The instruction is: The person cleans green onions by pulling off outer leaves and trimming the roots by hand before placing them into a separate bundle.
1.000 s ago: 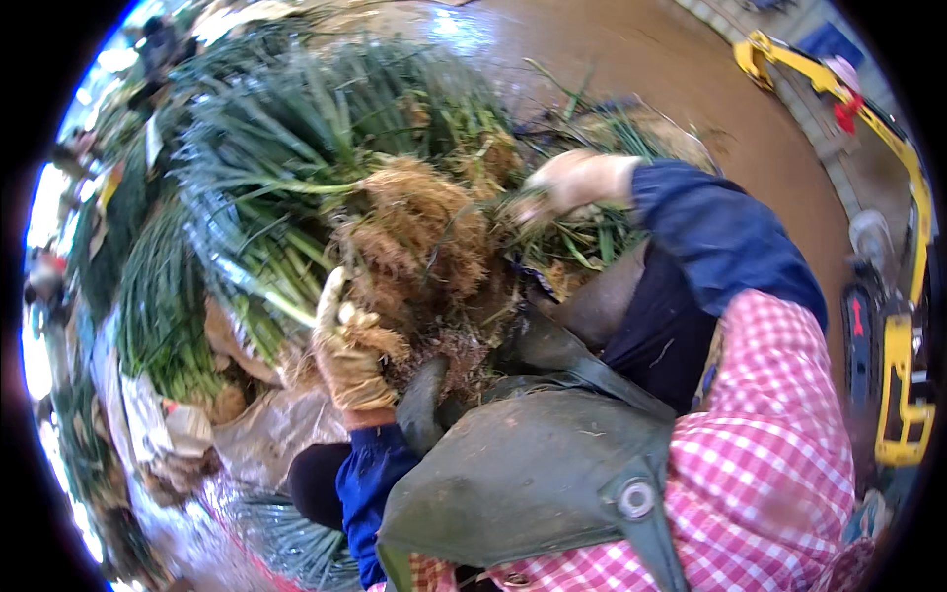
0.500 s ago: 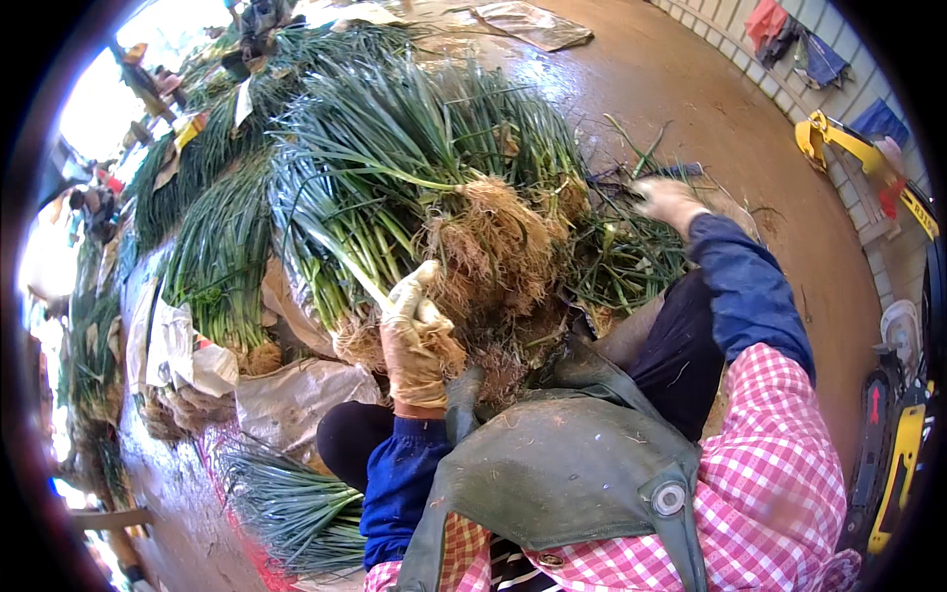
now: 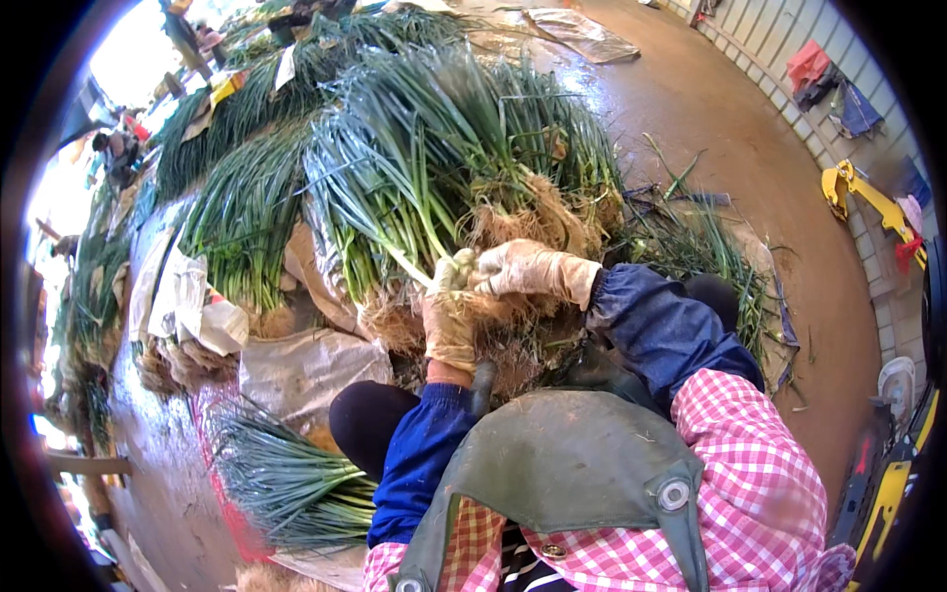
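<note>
My left hand, in a pale, soiled glove, is closed around the lower stalk of a green onion, whose leaves run up and left over the pile. Against its fingertips sits my gloved right hand, fingers pressed together; what they pinch is hidden. Just beyond both hands lies a large heap of green onions, leaves pointing away and tangled tan roots toward me. Stringy roots also hang below my hands.
Stripped leaves lie scattered at the right. A separate bundle of green onions rests at lower left, near a whitish sack. More bundles line the left. A yellow tool-like object stands by the tiled wall at right.
My right hand has come left from the loose leaves to meet my left hand at the onion stalk. My left hand keeps its hold. The view has shifted somewhat.
</note>
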Motion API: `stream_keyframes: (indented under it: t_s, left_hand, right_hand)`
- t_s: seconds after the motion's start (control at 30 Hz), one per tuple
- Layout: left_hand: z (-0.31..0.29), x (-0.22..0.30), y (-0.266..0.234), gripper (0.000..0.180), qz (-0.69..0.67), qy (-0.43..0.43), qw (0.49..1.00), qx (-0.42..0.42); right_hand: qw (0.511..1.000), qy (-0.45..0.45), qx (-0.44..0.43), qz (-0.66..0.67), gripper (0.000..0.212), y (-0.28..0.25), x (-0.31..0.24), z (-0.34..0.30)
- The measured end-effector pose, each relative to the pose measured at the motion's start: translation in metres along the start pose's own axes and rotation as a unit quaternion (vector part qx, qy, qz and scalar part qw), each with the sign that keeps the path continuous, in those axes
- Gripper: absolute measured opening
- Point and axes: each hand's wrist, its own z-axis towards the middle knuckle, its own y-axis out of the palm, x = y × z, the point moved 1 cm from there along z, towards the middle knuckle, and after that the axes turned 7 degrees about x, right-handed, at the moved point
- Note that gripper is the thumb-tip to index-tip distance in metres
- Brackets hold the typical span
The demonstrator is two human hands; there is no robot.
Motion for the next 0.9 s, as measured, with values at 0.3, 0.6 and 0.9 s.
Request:
stream_keyframes:
  t_s: [0.3,0.6,0.9]
  left_hand:
    - [-0.019,-0.013,0.019,0.02,0.041,0.003,0.997,0.068]
    - [-0.009,-0.009,-0.009,0.02,-0.034,0.065,0.993,0.087]
    - [-0.008,0.001,-0.009,0.029,-0.089,-0.037,0.995,-0.022]
  right_hand:
    - [0.878,0.146,0.039,0.454,0.041,0.027,0.02,0.084]
    - [0.819,0.018,0.201,0.537,0.02,0.054,0.0,0.043]
    - [0.85,-0.065,0.133,0.505,0.014,0.036,-0.017,-0.01]
